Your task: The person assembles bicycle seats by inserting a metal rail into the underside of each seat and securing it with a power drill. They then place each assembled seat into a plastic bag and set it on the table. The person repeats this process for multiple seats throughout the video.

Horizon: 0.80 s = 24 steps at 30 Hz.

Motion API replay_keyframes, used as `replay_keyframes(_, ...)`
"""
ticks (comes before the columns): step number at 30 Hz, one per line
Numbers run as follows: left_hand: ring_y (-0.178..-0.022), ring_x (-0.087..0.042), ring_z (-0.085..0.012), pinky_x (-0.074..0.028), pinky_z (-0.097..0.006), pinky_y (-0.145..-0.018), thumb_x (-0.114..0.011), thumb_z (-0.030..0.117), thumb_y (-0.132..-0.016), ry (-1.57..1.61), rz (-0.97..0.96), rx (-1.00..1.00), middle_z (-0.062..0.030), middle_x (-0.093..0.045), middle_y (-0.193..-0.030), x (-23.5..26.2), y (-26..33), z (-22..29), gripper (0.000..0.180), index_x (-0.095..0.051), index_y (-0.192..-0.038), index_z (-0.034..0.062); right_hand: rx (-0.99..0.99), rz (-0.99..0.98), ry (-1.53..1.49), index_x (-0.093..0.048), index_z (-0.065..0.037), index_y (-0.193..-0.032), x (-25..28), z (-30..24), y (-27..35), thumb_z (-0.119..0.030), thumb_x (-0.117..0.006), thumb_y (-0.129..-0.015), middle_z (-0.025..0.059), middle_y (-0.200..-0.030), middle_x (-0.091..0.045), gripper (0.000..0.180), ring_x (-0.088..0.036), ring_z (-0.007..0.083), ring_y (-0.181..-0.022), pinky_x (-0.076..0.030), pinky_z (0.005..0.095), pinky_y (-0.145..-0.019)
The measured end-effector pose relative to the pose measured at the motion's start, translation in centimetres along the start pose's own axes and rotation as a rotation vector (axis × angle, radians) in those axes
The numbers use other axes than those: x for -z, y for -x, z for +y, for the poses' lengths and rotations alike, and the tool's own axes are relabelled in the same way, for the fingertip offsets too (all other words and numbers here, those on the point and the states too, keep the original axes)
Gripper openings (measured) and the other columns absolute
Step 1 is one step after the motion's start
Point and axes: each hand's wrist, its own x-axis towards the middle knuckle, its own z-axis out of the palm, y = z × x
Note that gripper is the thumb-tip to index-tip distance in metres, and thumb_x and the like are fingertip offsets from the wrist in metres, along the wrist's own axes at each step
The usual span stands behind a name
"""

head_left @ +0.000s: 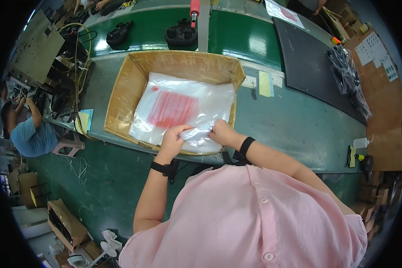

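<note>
A stack of clear plastic bags (174, 105) with red print lies in an open cardboard box (127, 96) on the bench before me. My left hand (170, 142) pinches the near edge of the top bag between thumb and fingers. Just to its right, my right hand (224, 133) is closed on the same plastic, near the box's front right corner. Between the two hands the film is bunched and creased. Both wrists wear black bands. How many layers the fingers hold cannot be told.
Dark padded parts (182, 35) sit on a green conveyor (241, 35) beyond the box. A black mat (315, 67) with bagged dark parts (348, 78) lies at the right. Paper notes (265, 84) are stuck to the bench. A person in blue (33, 136) sits at far left.
</note>
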Motion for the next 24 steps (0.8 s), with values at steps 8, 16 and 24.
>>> replay_keyframes(8, -0.087, -0.063, -0.0368, -0.049, -0.039, -0.078, -0.062, 0.002, -0.074, -0.467, 0.067, 0.004, -0.0185, -0.067, -0.092, -0.5, -0.5, 0.2, 0.033, -0.065, -0.106, 0.0018, 0.039, 0.112, 0.004, -0.065, 0.003, -0.081, -0.6, -0.5, -2.7, -0.005, -0.058, -0.075, 0.0256, -0.085, -0.063, 0.012, -0.061, 0.0414, -0.08, -0.049, 0.0441, -0.072)
replay_keyframes(16, -0.075, -0.064, -0.0346, -0.049, -0.036, -0.066, -0.057, 0.002, -0.076, -0.352, 0.339, -0.029, -0.0209, -0.066, -0.082, 4.6, -4.8, 2.9, 0.02, -0.068, -0.093, 0.0008, -0.082, 0.65, -0.793, -0.065, 0.001, -0.094, 5.6, -0.3, 0.9, -0.01, -0.054, -0.091, 0.0063, -0.087, -0.066, 0.015, -0.061, 0.0161, -0.08, -0.048, 0.0274, -0.076)
replay_keyframes(24, -0.074, -0.062, -0.0134, -0.048, -0.029, -0.066, -0.055, -0.001, -0.079, -0.202, 0.308, -0.133, -0.013, -0.069, -0.08, 5.7, -6.7, 7.2, 0.022, -0.067, -0.098, -0.0037, -0.47, 0.484, -1.015, -0.05, 0.001, -0.12, 3.0, 3.5, 4.4, -0.008, -0.061, -0.083, 0.012, -0.117, -0.053, 0.04, -0.054, 0.0168, -0.098, -0.046, 0.0293, -0.08)
